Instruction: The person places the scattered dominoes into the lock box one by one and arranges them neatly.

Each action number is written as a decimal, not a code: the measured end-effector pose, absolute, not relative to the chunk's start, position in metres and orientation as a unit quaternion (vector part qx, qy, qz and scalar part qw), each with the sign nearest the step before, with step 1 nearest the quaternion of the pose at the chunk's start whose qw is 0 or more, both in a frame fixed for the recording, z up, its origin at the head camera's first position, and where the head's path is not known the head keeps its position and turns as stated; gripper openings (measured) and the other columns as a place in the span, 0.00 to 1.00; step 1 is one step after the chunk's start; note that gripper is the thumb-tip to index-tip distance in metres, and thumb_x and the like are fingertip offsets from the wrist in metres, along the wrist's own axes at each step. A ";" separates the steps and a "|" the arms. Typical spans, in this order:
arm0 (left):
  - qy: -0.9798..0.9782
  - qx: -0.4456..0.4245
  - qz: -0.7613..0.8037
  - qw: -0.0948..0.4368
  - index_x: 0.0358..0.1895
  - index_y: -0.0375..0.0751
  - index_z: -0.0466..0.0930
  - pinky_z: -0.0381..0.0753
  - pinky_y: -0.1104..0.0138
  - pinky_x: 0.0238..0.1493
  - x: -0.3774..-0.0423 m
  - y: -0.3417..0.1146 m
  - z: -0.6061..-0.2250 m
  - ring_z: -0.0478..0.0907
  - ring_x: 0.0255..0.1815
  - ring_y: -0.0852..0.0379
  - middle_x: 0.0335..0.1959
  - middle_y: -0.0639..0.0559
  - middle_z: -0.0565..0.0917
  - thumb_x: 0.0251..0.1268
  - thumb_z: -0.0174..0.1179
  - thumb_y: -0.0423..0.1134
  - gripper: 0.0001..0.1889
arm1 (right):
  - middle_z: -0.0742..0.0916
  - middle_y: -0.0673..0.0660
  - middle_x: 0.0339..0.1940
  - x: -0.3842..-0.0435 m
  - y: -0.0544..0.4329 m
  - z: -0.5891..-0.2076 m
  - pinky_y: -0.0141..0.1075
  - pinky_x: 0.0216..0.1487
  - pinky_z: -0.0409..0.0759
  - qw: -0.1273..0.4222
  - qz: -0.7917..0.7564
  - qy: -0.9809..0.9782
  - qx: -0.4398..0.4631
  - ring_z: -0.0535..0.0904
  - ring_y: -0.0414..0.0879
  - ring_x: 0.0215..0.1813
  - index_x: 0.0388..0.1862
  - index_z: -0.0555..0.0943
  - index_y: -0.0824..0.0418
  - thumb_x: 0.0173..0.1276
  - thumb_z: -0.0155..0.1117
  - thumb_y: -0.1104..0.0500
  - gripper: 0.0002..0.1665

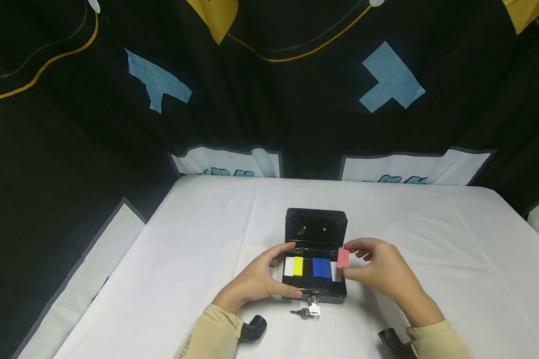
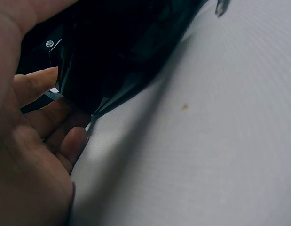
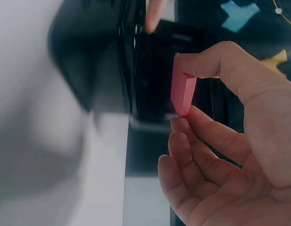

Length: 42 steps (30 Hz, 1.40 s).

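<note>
A small black cash box [image 1: 312, 285] stands on the table with its lid [image 1: 316, 222] raised. Inside, blocks stand in a row: a white block [image 1: 289, 267] and a yellow block [image 1: 298, 266] at left, then two blue blocks [image 1: 321, 268] and another white block [image 1: 336, 272] at right. My left hand [image 1: 262, 280] grips the box's left side, thumb along the front edge and index finger near the lid hinge. Between thumb and fingertips, my right hand [image 1: 379, 267] pinches a pink block [image 3: 179, 89] over the right end of the box.
Keys [image 1: 304, 312] hang from the lock at the box's front, near the white tablecloth [image 1: 431, 259]. Dark wrist devices [image 1: 253, 328] are on both forearms. Behind the table hangs a black curtain [image 1: 296, 109] with blue and yellow patches.
</note>
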<state>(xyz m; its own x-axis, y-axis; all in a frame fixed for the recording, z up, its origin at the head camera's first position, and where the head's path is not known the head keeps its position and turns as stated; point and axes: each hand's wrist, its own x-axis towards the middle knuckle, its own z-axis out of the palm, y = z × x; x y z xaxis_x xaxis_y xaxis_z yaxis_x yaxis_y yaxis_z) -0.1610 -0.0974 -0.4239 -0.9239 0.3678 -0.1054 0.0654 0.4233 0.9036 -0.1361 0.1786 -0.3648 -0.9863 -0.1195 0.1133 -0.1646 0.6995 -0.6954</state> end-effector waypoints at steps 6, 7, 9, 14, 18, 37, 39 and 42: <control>0.830 0.129 0.522 0.147 0.72 0.69 0.69 0.67 0.40 0.62 -0.161 -0.099 -0.422 0.66 0.67 0.43 0.72 0.54 0.68 0.34 0.86 0.48 0.53 | 0.88 0.55 0.45 -0.140 0.150 -0.366 0.50 0.49 0.82 0.003 0.376 -0.923 0.083 0.81 0.54 0.48 0.48 0.87 0.61 0.47 0.83 0.59 0.27; 0.831 0.130 0.521 0.147 0.72 0.69 0.69 0.67 0.40 0.62 -0.162 -0.099 -0.422 0.66 0.67 0.43 0.72 0.54 0.68 0.35 0.86 0.48 0.53 | 0.88 0.55 0.45 -0.141 0.146 -0.366 0.50 0.49 0.82 0.001 0.375 -0.923 0.083 0.81 0.54 0.48 0.48 0.87 0.61 0.47 0.83 0.60 0.27; 0.832 0.131 0.519 0.145 0.72 0.69 0.68 0.68 0.40 0.62 -0.162 -0.099 -0.422 0.67 0.66 0.43 0.72 0.55 0.69 0.35 0.86 0.48 0.53 | 0.87 0.55 0.45 -0.142 0.138 -0.368 0.49 0.50 0.82 -0.002 0.371 -0.925 0.085 0.81 0.53 0.47 0.48 0.87 0.61 0.47 0.83 0.61 0.26; 0.831 0.134 0.520 0.147 0.72 0.68 0.69 0.69 0.41 0.61 -0.162 -0.100 -0.423 0.67 0.66 0.43 0.72 0.54 0.69 0.35 0.86 0.47 0.52 | 0.86 0.53 0.43 -0.146 0.120 -0.375 0.46 0.48 0.83 -0.012 0.345 -0.934 0.089 0.80 0.49 0.44 0.46 0.89 0.60 0.46 0.85 0.60 0.25; 0.830 0.136 0.521 0.144 0.72 0.67 0.69 0.69 0.41 0.61 -0.162 -0.100 -0.422 0.67 0.66 0.43 0.72 0.54 0.69 0.36 0.85 0.47 0.52 | 0.86 0.53 0.41 -0.148 0.112 -0.379 0.43 0.44 0.83 -0.015 0.321 -0.941 0.101 0.78 0.47 0.40 0.45 0.89 0.61 0.45 0.85 0.60 0.25; 0.835 0.133 0.511 0.152 0.72 0.70 0.68 0.68 0.43 0.62 -0.162 -0.100 -0.421 0.67 0.66 0.46 0.72 0.57 0.69 0.36 0.85 0.51 0.52 | 0.87 0.55 0.43 -0.152 0.105 -0.392 0.49 0.55 0.80 0.004 0.254 -0.959 0.122 0.78 0.52 0.48 0.46 0.89 0.62 0.46 0.85 0.58 0.26; 0.835 0.130 0.512 0.154 0.72 0.70 0.68 0.68 0.43 0.62 -0.161 -0.100 -0.421 0.67 0.66 0.46 0.71 0.58 0.69 0.35 0.85 0.51 0.52 | 0.87 0.55 0.43 -0.152 0.105 -0.392 0.49 0.55 0.80 0.003 0.251 -0.960 0.124 0.78 0.52 0.48 0.46 0.89 0.62 0.46 0.85 0.58 0.26; 0.834 0.129 0.513 0.153 0.72 0.70 0.68 0.68 0.43 0.63 -0.161 -0.101 -0.422 0.67 0.66 0.46 0.71 0.58 0.69 0.36 0.85 0.50 0.52 | 0.87 0.55 0.43 -0.152 0.105 -0.394 0.50 0.56 0.79 0.011 0.248 -0.960 0.130 0.79 0.54 0.49 0.46 0.89 0.62 0.46 0.85 0.58 0.26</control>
